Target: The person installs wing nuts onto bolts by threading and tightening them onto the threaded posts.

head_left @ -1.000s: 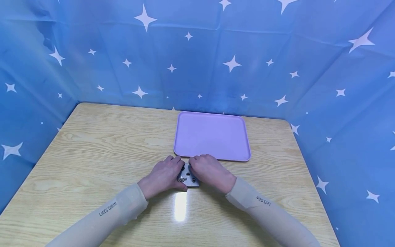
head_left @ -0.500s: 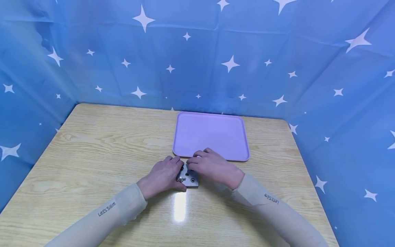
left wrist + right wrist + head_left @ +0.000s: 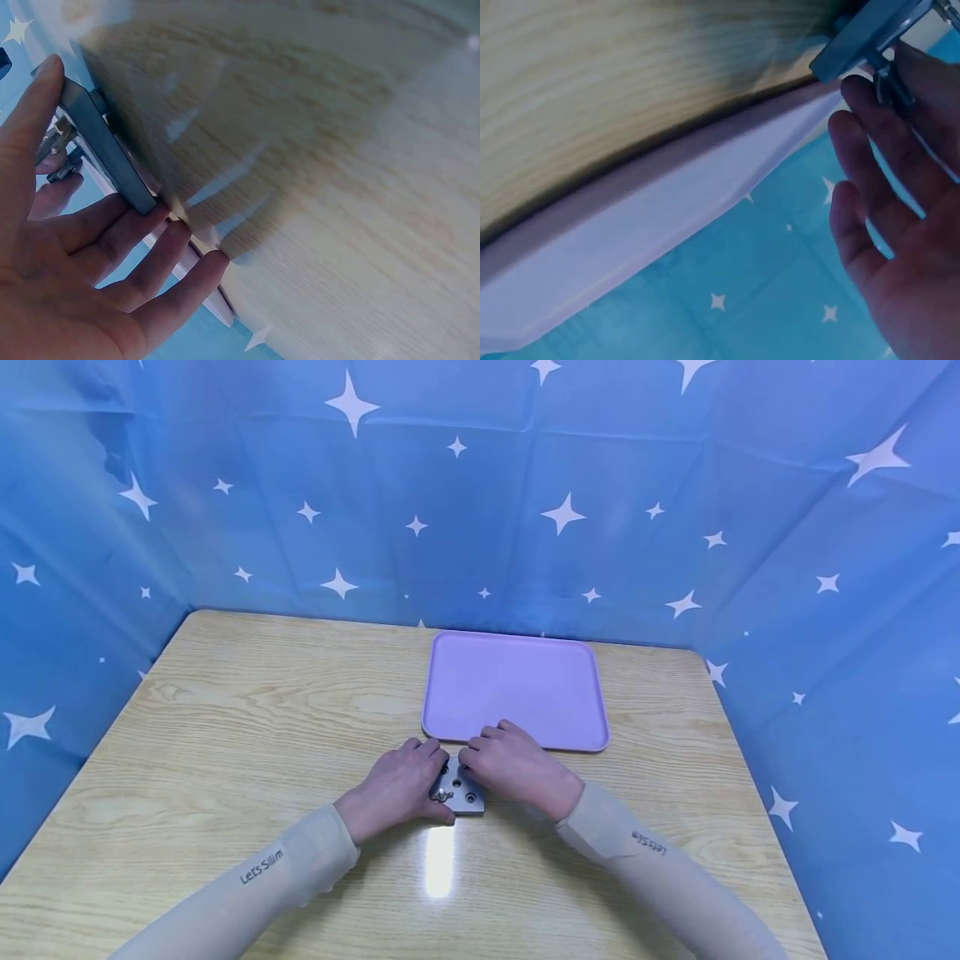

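A small metal plate (image 3: 459, 795) with several round holes sits in front of the purple tray. My left hand (image 3: 397, 785) grips its left side, thumb at the near edge and fingers at the far edge; the left wrist view shows the plate (image 3: 109, 142) in that grasp. A wing screw (image 3: 442, 795) stands up near the plate's front left. At the far right corner my right hand (image 3: 517, 770) has its fingers curled over the plate. There the right wrist view shows another wing screw (image 3: 889, 81) pinched at the fingers, its contact partly hidden.
The purple tray (image 3: 517, 689) lies just beyond both hands, close to the knuckles. Under everything is a light wood table (image 3: 262, 718). A blue curtain (image 3: 465, 552) with white stars rises at the table's back and sides.
My right hand's fingers loosened and lifted at the far right corner half a second ago, and are now curled in again. My left hand and the plate have kept their place.
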`<state>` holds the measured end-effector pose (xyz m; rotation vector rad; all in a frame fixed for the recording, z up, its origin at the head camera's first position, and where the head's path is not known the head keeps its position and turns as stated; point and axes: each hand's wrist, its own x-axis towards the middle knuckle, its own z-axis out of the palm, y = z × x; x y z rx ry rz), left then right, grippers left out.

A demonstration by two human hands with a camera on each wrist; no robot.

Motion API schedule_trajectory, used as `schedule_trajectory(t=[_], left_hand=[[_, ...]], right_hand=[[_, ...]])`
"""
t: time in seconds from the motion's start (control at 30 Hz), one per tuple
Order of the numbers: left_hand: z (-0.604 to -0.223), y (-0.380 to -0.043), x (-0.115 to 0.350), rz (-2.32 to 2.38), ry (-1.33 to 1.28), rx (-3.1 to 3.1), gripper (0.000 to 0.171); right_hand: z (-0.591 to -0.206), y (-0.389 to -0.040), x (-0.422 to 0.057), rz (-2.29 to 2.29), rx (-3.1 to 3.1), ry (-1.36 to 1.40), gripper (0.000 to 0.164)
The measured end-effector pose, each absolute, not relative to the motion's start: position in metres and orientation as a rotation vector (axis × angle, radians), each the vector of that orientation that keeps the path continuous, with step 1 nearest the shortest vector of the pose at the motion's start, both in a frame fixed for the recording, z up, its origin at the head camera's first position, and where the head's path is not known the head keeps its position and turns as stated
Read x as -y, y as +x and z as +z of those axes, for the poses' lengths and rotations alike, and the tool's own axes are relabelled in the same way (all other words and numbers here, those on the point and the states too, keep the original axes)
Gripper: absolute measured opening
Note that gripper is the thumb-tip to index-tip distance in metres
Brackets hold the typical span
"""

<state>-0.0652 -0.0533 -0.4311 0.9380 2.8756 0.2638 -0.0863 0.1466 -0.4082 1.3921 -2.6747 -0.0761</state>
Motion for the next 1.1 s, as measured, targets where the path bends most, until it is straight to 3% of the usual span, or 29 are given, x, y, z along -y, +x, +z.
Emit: schedule_trajectory(t=[0.5, 0.83, 1.1], left_hand=[[-0.431, -0.064, 0.054, 0.282, 0.955, -2.908, 0.072], [-0.432, -0.064, 0.056, 0.27, 0.946, -2.903, 0.074], [-0.432, -0.065, 0.055, 0.288, 0.94, -2.893, 0.073]], right_hand=[[-0.415, -0.078, -0.137, 0.153, 2.824, 1.121, 0.024], [-0.393, -0.086, -0.158, -0.017, 2.811, 1.567, 0.036], [-0.396, -0.088, -0.159, -0.123, 2.71, 1.61, 0.027]])
